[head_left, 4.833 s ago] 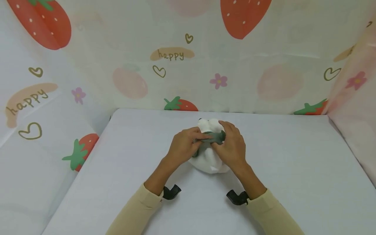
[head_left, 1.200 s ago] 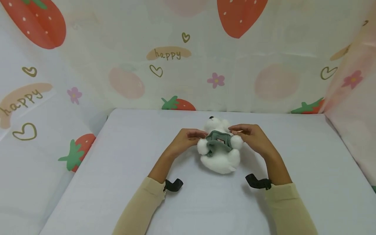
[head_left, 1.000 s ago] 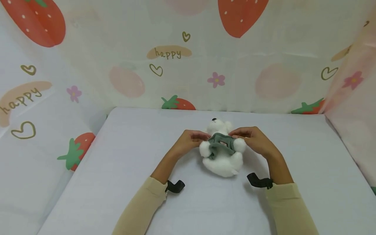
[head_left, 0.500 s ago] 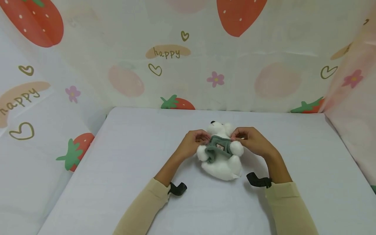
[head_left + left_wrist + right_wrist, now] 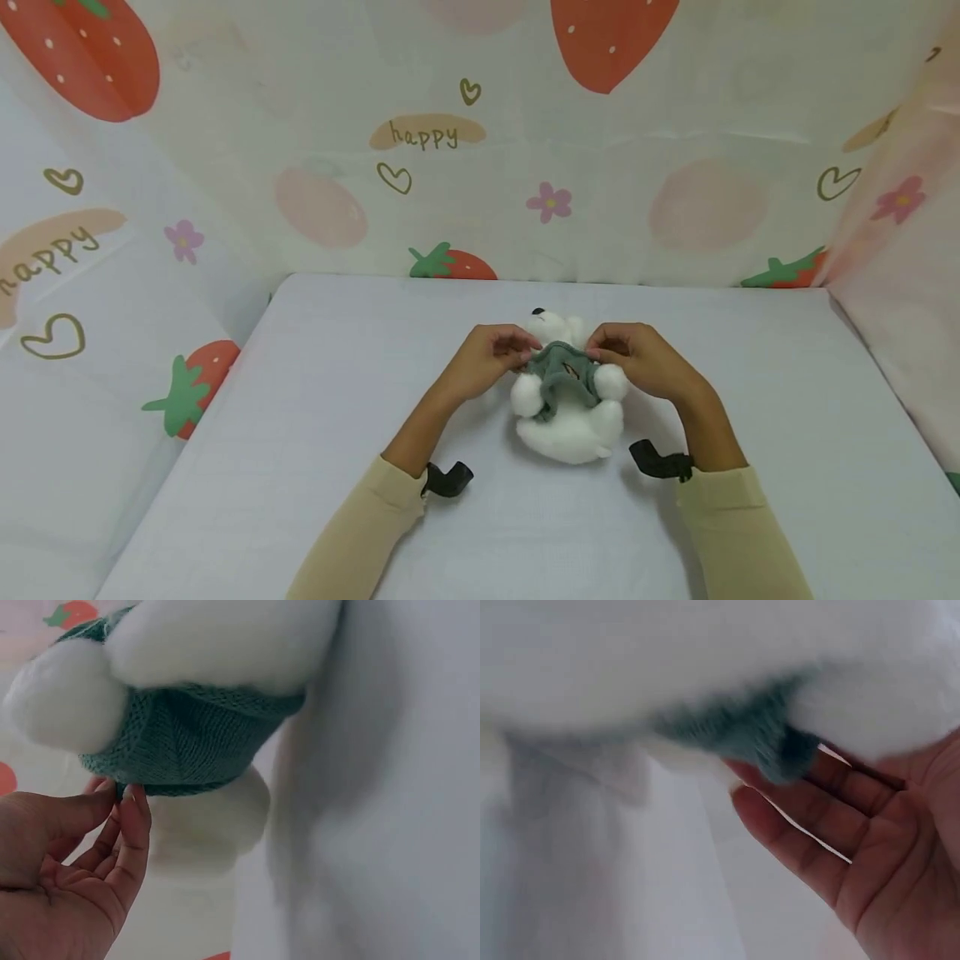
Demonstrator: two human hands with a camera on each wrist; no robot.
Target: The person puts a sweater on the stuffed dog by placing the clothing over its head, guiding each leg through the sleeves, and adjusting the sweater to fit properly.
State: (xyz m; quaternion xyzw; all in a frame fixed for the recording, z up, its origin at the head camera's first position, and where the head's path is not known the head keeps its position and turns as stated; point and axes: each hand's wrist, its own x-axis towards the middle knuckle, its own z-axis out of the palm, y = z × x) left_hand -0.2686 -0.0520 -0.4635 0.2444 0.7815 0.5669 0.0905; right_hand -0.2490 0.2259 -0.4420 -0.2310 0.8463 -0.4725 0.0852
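Note:
A white plush toy animal (image 5: 567,437) with a dark nose lies on its back, head toward the back wall. It wears a green knitted sweater (image 5: 558,375), with both round white paws out at the sides. My left hand (image 5: 483,360) pinches the sweater's neckline between thumb and fingers, as the left wrist view shows against the knit (image 5: 187,742). Opposite it, my right hand (image 5: 645,358) pinches the neckline at the other shoulder. In the right wrist view, fingers (image 5: 802,840) lie behind the knit edge; that thumb is hidden there.
A white-covered table (image 5: 360,350) lies under the toy. Behind it hangs a pale curtain (image 5: 615,167) printed with strawberries, and more printed cloth closes off both sides. A dark curved mount (image 5: 450,481) juts from each wrist.
Both hands earlier bunched the green knit over the toy; they have since spread to its two shoulders. In the last half second the neckline was pulled up slightly and the chest patch folded.

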